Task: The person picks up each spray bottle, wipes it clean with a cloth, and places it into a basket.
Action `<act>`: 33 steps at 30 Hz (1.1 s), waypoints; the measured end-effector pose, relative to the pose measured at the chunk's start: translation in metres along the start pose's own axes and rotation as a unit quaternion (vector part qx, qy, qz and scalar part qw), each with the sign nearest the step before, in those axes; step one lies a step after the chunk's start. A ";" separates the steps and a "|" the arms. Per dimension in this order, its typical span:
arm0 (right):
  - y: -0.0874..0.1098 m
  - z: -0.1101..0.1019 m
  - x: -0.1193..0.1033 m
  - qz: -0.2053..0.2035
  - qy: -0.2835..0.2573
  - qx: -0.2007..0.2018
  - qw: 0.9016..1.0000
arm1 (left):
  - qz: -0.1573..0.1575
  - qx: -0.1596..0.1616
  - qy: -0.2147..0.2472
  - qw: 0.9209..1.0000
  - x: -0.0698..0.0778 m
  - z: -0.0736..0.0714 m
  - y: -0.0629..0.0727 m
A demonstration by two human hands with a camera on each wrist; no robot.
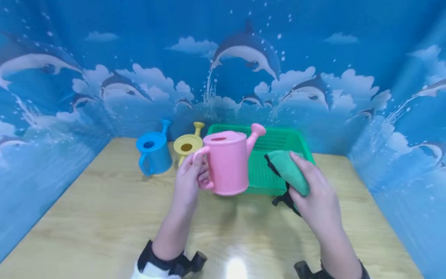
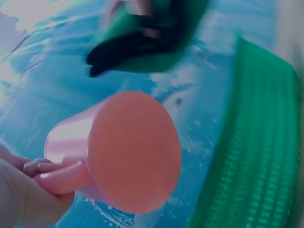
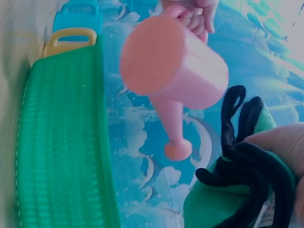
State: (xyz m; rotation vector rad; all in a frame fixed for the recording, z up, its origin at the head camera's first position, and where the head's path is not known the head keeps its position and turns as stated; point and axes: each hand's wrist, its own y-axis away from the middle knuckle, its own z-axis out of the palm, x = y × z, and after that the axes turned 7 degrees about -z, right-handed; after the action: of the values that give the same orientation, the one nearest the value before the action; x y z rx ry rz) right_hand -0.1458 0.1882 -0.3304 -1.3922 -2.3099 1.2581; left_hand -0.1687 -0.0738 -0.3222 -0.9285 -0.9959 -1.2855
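Observation:
My left hand [image 1: 189, 178] grips the handle of a pink watering can [image 1: 230, 166], held up off the table with its spout pointing right. In the left wrist view the can's round base [image 2: 135, 152] faces the camera. To the right, my right hand [image 1: 318, 193] holds a folded green cloth [image 1: 290, 170] with black edging and straps, thumb and fingers round it. Black loops [image 3: 232, 114] stick out of the cloth in the right wrist view. Cloth and can are apart. Part of the right hand's grip is hidden behind the cloth.
Behind the can stands a green slatted basket [image 1: 303, 141]. Left of it are a yellow watering can [image 1: 189, 141] and a blue watering can [image 1: 156, 153] on the wooden table [image 1: 104, 217]. A blue dolphin-print curtain [image 1: 139, 46] encloses the back and sides.

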 end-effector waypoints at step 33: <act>0.003 -0.005 -0.007 -0.068 0.010 0.086 0.994 | -0.046 -0.068 -0.004 0.997 -0.033 0.054 0.011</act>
State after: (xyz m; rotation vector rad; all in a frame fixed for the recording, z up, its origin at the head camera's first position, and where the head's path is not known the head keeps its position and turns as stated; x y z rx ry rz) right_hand -0.1378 0.1861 -0.3277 -1.1659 -2.1828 1.3591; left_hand -0.1623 -0.0117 -0.3369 -1.0020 -0.9758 -1.4423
